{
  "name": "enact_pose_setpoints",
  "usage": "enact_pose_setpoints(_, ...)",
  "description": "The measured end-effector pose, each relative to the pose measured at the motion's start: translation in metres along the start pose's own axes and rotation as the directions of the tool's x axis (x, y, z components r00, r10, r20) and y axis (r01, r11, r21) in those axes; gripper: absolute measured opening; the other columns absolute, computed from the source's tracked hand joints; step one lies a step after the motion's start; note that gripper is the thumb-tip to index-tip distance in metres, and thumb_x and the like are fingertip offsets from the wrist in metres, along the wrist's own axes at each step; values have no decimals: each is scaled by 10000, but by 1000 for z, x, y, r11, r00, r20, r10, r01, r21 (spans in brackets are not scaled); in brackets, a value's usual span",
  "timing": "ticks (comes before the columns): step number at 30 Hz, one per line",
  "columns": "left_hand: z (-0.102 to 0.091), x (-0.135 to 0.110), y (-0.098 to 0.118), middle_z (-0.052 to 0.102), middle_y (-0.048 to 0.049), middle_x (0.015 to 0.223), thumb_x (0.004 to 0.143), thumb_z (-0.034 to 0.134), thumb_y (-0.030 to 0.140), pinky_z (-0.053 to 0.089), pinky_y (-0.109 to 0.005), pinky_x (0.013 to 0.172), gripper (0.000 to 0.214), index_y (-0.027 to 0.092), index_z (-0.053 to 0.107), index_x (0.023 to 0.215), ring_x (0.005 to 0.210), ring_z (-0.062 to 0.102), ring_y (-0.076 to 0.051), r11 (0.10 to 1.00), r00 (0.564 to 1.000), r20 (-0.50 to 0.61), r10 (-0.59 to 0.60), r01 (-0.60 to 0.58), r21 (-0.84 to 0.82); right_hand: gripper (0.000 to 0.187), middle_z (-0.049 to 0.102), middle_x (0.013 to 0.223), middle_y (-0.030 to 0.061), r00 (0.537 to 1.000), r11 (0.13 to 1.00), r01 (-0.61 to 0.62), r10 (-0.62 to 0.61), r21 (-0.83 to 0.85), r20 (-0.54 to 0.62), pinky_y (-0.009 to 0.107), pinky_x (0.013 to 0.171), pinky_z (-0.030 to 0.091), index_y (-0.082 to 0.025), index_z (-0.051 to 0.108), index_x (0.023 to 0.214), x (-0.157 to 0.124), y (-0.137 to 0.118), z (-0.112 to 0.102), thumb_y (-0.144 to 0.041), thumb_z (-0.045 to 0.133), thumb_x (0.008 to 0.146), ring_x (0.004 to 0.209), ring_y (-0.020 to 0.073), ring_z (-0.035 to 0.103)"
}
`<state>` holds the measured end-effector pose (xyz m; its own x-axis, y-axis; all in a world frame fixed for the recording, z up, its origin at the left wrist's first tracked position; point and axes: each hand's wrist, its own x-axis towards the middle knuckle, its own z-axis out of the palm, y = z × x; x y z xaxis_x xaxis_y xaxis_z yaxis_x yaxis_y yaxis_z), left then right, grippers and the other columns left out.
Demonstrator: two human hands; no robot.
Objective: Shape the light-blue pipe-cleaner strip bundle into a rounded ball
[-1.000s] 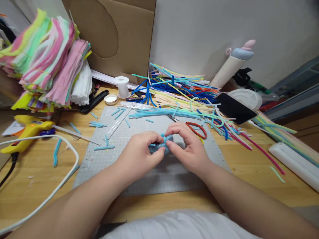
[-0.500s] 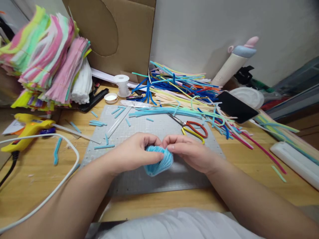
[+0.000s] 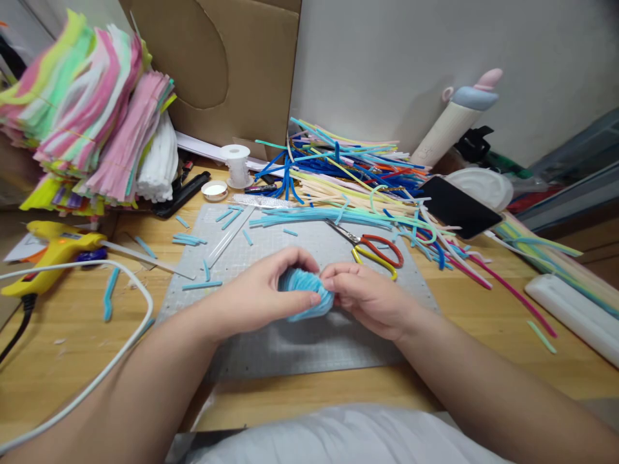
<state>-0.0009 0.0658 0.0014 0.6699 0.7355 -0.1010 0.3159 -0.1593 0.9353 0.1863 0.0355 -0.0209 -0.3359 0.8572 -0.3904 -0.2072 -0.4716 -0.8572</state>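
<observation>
Both hands meet over a grey cutting mat (image 3: 290,351) on a wooden desk. My left hand (image 3: 264,290) curls around a light-blue bundle of wound pipe cleaner (image 3: 302,293), thumb and fingers closed on it. My right hand (image 3: 370,299) pinches the same bundle from its right side. Red-and-yellow scissors (image 3: 374,250) lie on the mat just beyond my right hand. Short light-blue cut pieces (image 3: 189,241) are scattered on the mat's far left.
A heap of loose coloured pipe cleaners (image 3: 348,174) fills the back. Bundled pipe cleaners (image 3: 91,122) are stacked at the far left beside a cardboard box (image 3: 232,71). A yellow glue gun (image 3: 55,254), a white cable (image 3: 120,348), a thread spool (image 3: 236,164), a black phone (image 3: 454,206) and a bottle (image 3: 454,119) stand around.
The blue bundle was turned and reshaped between my hands; half a second ago it hung lower and fanned out, now it sits more compact and higher in my left hand's grip.
</observation>
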Motion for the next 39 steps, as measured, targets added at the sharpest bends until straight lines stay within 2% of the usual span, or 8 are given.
enact_pose_setpoints(1,2,0,0,555,-33,998,766,631,303,433,-335,857,268,192,537,992,957,527,-192,994,989,-126,80,-70,80,130,528,536,-50,1000,998,19,-18,58,-24,231,551,330,-163,629,617,1,0,1,-267,704,639,526,83,439)
enact_pose_setpoints(3,7,1,-1,533,-50,1081,758,666,291,363,-396,966,221,203,572,937,1071,488,-223,939,920,-303,249,-153,308,137,544,560,-49,993,986,92,-81,139,-80,225,564,356,-167,631,624,2,1,4,-268,722,641,544,83,461)
enact_pose_setpoints(5,11,1,-1,530,-54,1112,789,648,277,314,-431,1002,97,211,616,853,1121,465,-236,871,873,-344,345,-162,464,134,560,590,-48,981,974,167,-148,154,-129,224,595,379,-169,636,635,3,3,5,-262,731,652,571,82,478)
enact_pose_setpoints(7,12,1,-1,547,-50,1106,824,614,262,320,-434,987,53,218,639,809,1111,478,-231,843,860,-342,378,-167,512,123,578,625,-42,972,972,204,-187,113,-145,225,618,387,-169,645,660,3,4,5,-261,725,674,599,83,492)
enact_pose_setpoints(12,11,1,1,576,-47,1095,831,602,235,323,-437,953,74,222,656,782,1086,489,-234,783,853,-295,431,-192,591,114,601,682,-24,976,983,182,-181,-4,-119,252,655,398,-167,652,719,3,7,2,-273,693,717,642,99,520)
enact_pose_setpoints(20,15,-1,3,573,-51,1083,822,600,224,330,-428,947,63,210,648,784,1087,479,-231,789,866,-266,422,-207,578,34,576,643,-50,943,955,282,-293,-88,-161,228,601,381,-183,634,677,5,13,2,-195,666,675,597,82,487)
enact_pose_setpoints(33,19,0,-1,584,-49,1065,828,592,217,346,-421,933,75,212,651,782,1078,482,-226,782,874,-242,421,-214,585,90,504,608,-39,906,904,292,-366,-311,-213,239,544,315,-179,596,667,3,13,6,-250,650,671,573,100,408)
enact_pose_setpoints(39,17,1,-1,587,-52,1090,834,586,233,341,-441,944,75,218,651,797,1087,483,-237,791,877,-261,403,-189,582,91,539,635,-32,912,931,274,-331,-243,-242,250,584,368,-186,605,683,5,16,5,-259,658,687,600,113,466)
